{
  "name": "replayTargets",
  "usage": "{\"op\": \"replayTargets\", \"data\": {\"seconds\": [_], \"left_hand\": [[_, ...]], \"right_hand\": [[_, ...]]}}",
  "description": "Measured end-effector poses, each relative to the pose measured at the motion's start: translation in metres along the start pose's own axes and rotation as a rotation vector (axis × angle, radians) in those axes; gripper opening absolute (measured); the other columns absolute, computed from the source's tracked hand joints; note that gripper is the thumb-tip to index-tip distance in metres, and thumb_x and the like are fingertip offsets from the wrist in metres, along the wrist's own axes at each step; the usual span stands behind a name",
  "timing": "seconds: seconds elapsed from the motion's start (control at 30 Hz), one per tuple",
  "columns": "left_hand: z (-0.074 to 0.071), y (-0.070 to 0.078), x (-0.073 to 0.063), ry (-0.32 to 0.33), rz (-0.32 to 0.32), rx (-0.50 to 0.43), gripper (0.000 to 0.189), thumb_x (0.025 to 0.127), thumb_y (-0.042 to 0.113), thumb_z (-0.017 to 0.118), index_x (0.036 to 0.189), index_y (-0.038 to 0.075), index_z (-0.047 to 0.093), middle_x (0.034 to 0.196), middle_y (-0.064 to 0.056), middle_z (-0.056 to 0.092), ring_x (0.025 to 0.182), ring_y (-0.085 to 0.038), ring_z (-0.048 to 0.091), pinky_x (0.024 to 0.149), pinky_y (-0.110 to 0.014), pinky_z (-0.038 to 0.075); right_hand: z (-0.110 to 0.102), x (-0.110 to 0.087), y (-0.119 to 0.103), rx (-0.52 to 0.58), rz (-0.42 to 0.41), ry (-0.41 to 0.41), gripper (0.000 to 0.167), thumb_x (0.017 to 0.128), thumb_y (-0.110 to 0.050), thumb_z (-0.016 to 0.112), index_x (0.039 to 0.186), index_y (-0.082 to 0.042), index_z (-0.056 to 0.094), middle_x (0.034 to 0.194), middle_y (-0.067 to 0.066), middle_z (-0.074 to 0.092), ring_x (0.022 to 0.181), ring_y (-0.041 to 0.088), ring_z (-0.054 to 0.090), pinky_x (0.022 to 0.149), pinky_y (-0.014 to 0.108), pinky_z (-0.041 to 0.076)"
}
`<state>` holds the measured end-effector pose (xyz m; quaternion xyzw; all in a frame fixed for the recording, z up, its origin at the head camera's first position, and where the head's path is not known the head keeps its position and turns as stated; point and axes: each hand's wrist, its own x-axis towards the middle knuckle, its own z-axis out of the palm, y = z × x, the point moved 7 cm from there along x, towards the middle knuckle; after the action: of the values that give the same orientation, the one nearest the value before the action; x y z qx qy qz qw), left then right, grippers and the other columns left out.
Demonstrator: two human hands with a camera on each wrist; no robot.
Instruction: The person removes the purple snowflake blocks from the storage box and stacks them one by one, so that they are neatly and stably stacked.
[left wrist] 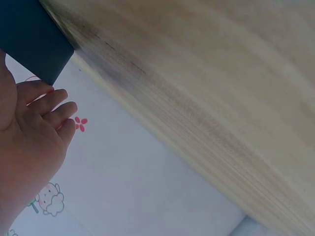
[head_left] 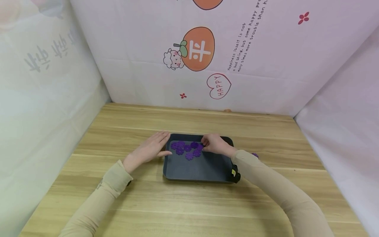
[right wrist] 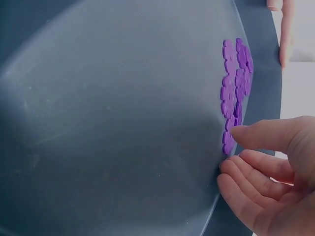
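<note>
A dark grey rectangular tray (head_left: 189, 171) lies on the wooden table. Several purple notched discs (head_left: 179, 151) are gathered at its far left and middle, some overlapping. My left hand (head_left: 151, 148) rests at the tray's left edge with fingers extended and thumb over the rim. In the left wrist view its fingertips are right at the tray's corner (left wrist: 56, 61). My right hand (head_left: 216, 144) reaches into the tray at the right end of the discs. In the right wrist view, its thumb and fingers pinch a purple disc (right wrist: 227, 142) at the end of the row.
Another purple disc (head_left: 255, 155) lies on the table (head_left: 189, 204) right of the tray, partly behind the right forearm. A black device (head_left: 236, 174) is at the right wrist, over the tray's corner. Printed white cloth (head_left: 142, 82) hangs behind the table and at both sides.
</note>
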<state>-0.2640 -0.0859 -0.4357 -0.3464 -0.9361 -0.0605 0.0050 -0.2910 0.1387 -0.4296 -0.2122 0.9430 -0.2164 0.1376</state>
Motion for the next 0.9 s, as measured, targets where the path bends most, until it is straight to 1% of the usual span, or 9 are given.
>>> {"op": "replayTargets", "data": {"seconds": [0.3, 0.53, 0.7, 0.9], "left_hand": [[0.001, 0.0008, -0.0005, 0.007, 0.0, -0.007, 0.08, 0.098, 0.053, 0.053, 0.152, -0.003, 0.032, 0.159, -0.022, 0.033, 0.149, -0.038, 0.031, 0.125, -0.05, 0.029], [0.0006, -0.0009, 0.0002, 0.016, 0.005, -0.004, 0.08, 0.098, 0.053, 0.053, 0.152, -0.003, 0.034, 0.159, -0.021, 0.034, 0.149, -0.037, 0.031, 0.125, -0.05, 0.028], [0.0017, -0.0014, 0.0007, 0.005, 0.003, -0.004, 0.08, 0.098, 0.053, 0.052, 0.153, -0.003, 0.032, 0.16, -0.021, 0.032, 0.15, -0.037, 0.03, 0.125, -0.05, 0.027], [0.0019, -0.0016, 0.001, 0.005, 0.001, -0.007, 0.08, 0.098, 0.053, 0.051, 0.153, -0.002, 0.032, 0.16, -0.02, 0.031, 0.15, -0.036, 0.029, 0.125, -0.049, 0.027]], "right_hand": [[0.0047, -0.0002, -0.0077, -0.042, -0.05, 0.008, 0.03, 0.087, -0.002, 0.072, 0.115, 0.006, 0.068, 0.11, 0.02, 0.072, 0.099, 0.028, 0.069, 0.087, 0.039, 0.061], [0.0064, 0.0007, -0.0088, -0.087, -0.052, 0.006, 0.028, 0.087, -0.002, 0.071, 0.114, 0.005, 0.069, 0.111, 0.02, 0.072, 0.099, 0.027, 0.07, 0.087, 0.038, 0.061], [0.0073, 0.0003, -0.0076, -0.093, -0.054, 0.021, 0.026, 0.087, -0.002, 0.072, 0.113, 0.004, 0.07, 0.11, 0.019, 0.072, 0.098, 0.027, 0.07, 0.086, 0.038, 0.061], [0.006, 0.0004, -0.0103, -0.105, -0.088, 0.047, 0.023, 0.087, -0.002, 0.072, 0.109, 0.004, 0.07, 0.106, 0.019, 0.073, 0.095, 0.026, 0.07, 0.084, 0.037, 0.062]]}}
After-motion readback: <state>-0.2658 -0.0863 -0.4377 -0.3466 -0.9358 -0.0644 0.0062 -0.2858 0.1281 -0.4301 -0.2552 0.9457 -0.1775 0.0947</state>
